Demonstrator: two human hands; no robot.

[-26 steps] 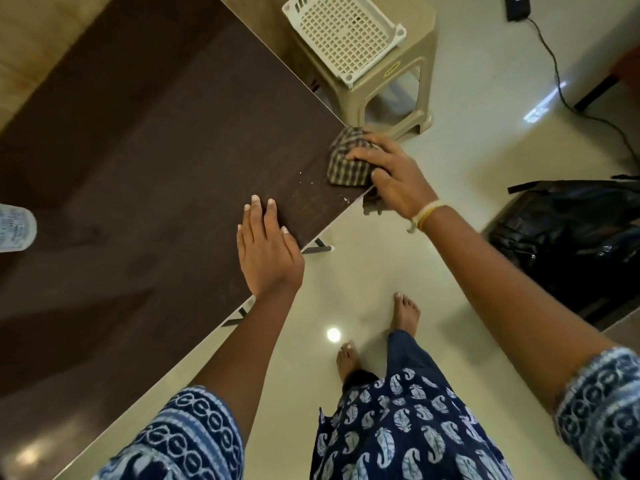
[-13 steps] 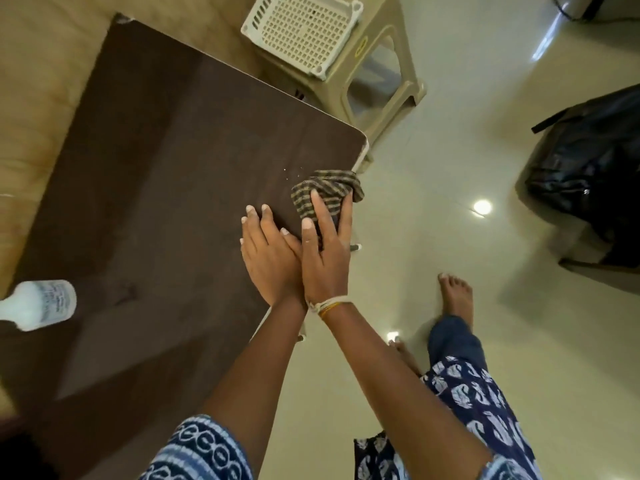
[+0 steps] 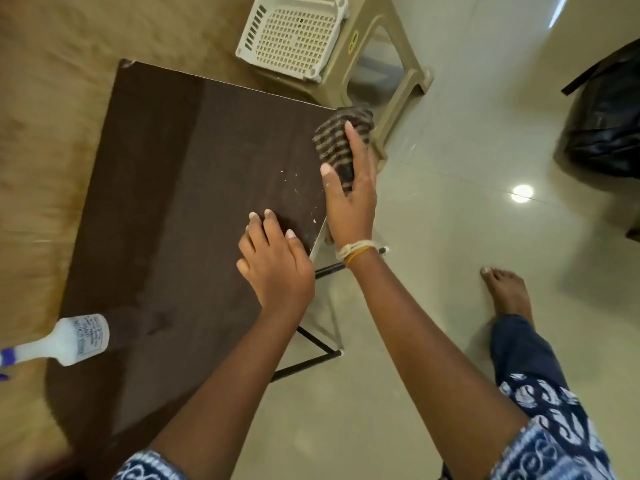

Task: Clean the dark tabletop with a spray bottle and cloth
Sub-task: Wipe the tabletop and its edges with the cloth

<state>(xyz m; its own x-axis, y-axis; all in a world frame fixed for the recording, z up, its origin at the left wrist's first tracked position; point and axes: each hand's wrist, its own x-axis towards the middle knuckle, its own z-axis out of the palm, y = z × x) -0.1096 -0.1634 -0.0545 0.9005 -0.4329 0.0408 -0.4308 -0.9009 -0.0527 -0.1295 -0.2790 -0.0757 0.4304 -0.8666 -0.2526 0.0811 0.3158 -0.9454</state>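
The cloth [image 3: 341, 143] has been pushed from beside the left hand [image 3: 277, 268] out to the tabletop [image 3: 180, 202] corner, gripped under the right hand [image 3: 349, 199]. Left hand is kept flat & empty; crumbs between hands remain, so wiping isn't done. Spray bottle [image 3: 74, 341] is stood well left of both.

Cloth [image 3: 337, 143] on tabletop [image 3: 194, 188] far-right corner (bottle [image 3: 74, 341] near-left), stool [image 3: 384, 77] beyond.

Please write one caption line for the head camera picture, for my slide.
Right hand presses striped cloth at the dark tabletop corner; left hand rests flat; spray bottle waits.
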